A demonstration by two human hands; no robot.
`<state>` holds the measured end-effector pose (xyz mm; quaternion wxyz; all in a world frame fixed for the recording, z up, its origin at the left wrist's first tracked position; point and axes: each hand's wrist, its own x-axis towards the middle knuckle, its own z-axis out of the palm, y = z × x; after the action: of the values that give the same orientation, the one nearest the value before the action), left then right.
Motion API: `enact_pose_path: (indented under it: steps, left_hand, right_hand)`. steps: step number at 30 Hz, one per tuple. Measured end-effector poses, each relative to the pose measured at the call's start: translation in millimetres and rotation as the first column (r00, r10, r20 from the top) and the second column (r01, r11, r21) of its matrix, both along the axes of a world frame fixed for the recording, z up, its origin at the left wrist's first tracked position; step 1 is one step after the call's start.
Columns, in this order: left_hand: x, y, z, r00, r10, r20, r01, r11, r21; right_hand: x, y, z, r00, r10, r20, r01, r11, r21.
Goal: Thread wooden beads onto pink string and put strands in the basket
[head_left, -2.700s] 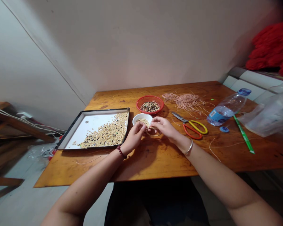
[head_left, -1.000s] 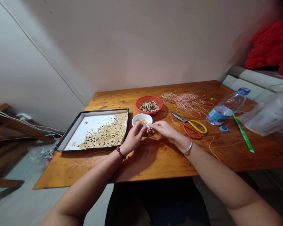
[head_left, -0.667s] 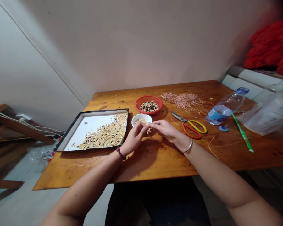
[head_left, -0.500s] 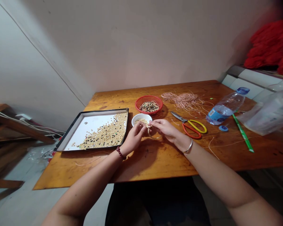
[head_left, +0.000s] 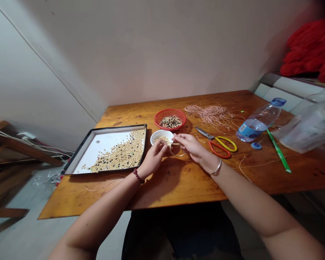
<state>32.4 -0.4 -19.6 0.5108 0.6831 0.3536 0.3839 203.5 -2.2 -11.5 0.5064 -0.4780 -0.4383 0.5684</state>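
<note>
Across the worn, varnished wooden table (head_left: 178, 187), a black-rimmed tray (head_left: 103, 144) carries loose, round pale beads, with a red mesh basket (head_left: 170, 110) beyond it. Beside a small white bowl (head_left: 159, 134), the left hand (head_left: 153, 159) and right hand (head_left: 191, 148) pinch narrowly, their fingertips closed on a thin, looping bead strand (head_left: 176, 148) above the table.
</note>
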Motion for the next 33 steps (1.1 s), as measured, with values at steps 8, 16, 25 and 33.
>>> enact_pose_path:
  steps: [8,16,25,33]
  left_hand:
    - [-1.0,0.8,-0.6,0.998,0.010,-0.068,-0.010,1.000,0.001]
    - [-4.0,2.6,-3.1,0.997,0.048,-0.067,-0.044,0.998,0.049]
    - [-3.5,1.5,1.6,0.994,0.065,-0.092,-0.059,0.996,0.073]
    - [-3.9,1.5,3.0,0.991,0.076,-0.108,-0.063,0.991,0.118]
  right_hand:
    - [1.1,-0.8,2.4,1.000,-0.001,0.002,0.001,1.000,0.016]
    - [0.2,0.1,0.9,1.000,0.011,-0.005,-0.010,0.999,0.047]
    - [0.2,1.3,-3.2,1.000,0.019,0.010,-0.020,0.997,0.076]
    - [3.4,0.4,0.6,0.998,0.050,0.049,-0.052,0.998,0.034]
